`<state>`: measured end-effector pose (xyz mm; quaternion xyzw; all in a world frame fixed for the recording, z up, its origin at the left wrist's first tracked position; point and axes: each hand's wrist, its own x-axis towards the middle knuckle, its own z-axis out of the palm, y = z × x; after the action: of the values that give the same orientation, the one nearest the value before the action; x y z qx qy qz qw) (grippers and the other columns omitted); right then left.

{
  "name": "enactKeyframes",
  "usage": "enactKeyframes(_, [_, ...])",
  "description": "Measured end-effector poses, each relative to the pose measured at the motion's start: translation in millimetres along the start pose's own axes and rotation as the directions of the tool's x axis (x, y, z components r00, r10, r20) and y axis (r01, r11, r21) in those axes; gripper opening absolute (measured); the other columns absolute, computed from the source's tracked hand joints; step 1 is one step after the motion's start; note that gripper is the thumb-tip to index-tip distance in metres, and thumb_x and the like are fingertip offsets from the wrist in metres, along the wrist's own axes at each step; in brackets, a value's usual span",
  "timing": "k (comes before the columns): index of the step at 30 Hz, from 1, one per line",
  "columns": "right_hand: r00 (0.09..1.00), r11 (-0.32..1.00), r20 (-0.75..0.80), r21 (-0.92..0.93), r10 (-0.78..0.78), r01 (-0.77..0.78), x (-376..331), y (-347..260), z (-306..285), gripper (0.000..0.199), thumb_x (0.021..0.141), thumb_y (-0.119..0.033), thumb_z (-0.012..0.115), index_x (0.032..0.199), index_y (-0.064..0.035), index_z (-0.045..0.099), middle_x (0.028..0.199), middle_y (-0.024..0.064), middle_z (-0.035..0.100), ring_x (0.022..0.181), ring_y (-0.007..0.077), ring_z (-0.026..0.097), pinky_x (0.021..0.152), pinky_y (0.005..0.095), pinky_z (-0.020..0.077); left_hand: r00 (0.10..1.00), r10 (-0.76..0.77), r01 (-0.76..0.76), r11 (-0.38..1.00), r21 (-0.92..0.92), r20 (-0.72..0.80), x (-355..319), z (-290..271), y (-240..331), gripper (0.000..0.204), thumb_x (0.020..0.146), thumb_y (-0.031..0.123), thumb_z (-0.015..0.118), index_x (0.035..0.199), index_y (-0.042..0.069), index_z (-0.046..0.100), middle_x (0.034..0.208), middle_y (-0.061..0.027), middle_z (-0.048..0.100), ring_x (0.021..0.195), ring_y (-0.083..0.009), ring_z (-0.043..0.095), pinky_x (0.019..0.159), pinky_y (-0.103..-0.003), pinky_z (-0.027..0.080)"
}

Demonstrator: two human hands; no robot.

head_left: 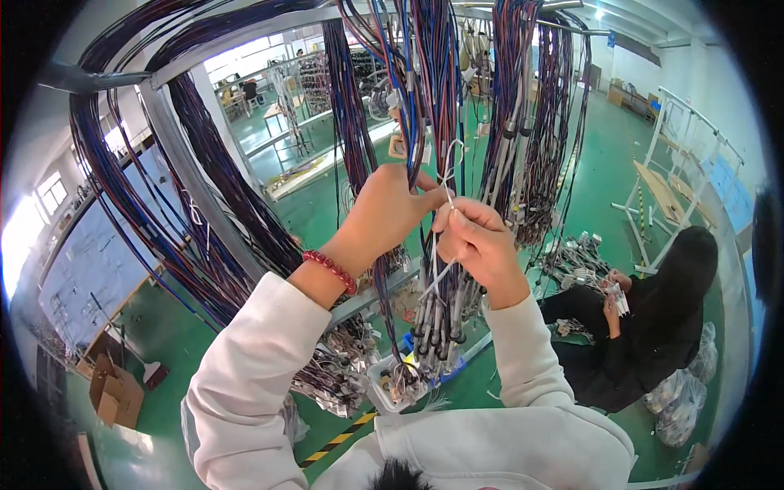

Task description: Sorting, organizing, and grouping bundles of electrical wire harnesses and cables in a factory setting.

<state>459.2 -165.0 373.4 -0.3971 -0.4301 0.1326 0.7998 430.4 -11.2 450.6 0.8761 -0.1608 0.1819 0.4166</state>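
At centre frame, the right hand has its fingers closed around a white cable tie, beside the left hand, fingers pinched on the tie's upper end against a hanging wire harness bundle. At right, farther off, a seated person in black handles connectors above the green floor.

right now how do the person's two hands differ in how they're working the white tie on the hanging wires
The left hand sits higher, pinching the white tie near its loop; the right hand sits lower, gripping the tie's tail. The left wrist wears a red bead bracelet; the right wrist is bare. Both come out of white sleeves and work against the wire bundle.
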Motion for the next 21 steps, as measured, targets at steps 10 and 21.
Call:
enactKeyframes(10, [0.933, 0.943, -0.353, -0.329, -0.072, -0.052, -6, -2, -30, 0.025, 0.093, -0.022, 0.048, 0.092, 0.0002, 0.059, 0.051, -0.0073, 0.034, 0.042, 0.0017, 0.027, 0.042, 0.0194, 0.0182, 0.972, -0.081, 0.077, 0.997, 0.024, 0.221, -23, -29, 9, 0.021, 0.074, 0.020, 0.068, 0.068, 0.003, 0.056, 0.057, 0.0033, 0.047, 0.054, -0.0068, 0.043, 0.049, -0.024, 0.033])
enactKeyframes(21, [0.986, 0.870, 0.020, -0.474, 0.163, -0.134, -28, 17, 1, 0.024, 0.093, -0.023, 0.050, 0.096, -0.0046, 0.064, 0.064, -0.0021, 0.052, 0.054, 0.0046, 0.047, 0.049, 0.0205, 0.0373, 0.933, -0.049, 0.136, 0.965, -0.225, 0.355, -41, -57, 22, 0.028, 0.078, 0.031, 0.068, 0.070, 0.008, 0.054, 0.057, 0.0080, 0.040, 0.050, -0.0029, 0.034, 0.045, -0.020, 0.024])
